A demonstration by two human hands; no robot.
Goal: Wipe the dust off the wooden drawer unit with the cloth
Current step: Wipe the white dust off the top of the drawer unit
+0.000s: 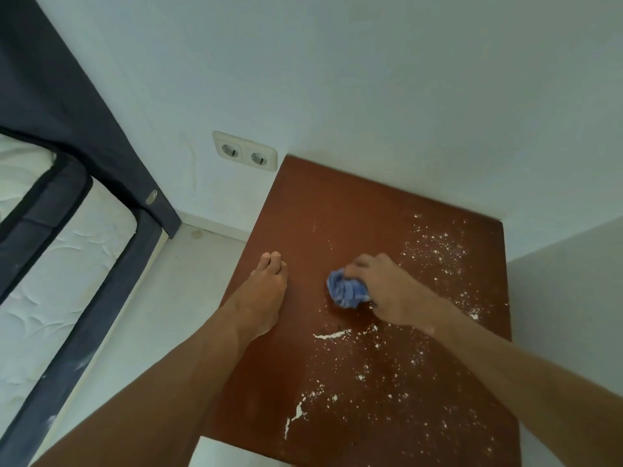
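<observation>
Head view: right hand point(391, 291) presses cloth point(347, 291) mid drawer unit point(337, 203).

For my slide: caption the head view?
Right hand wipes white dust off wooden top with blue cloth.

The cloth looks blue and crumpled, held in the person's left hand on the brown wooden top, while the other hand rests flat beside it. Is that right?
Not quite: the head view shows the blue crumpled cloth gripped by the right hand, not the left. It is the left hand that rests flat on the wooden top, beside the cloth. The rest holds.
</observation>
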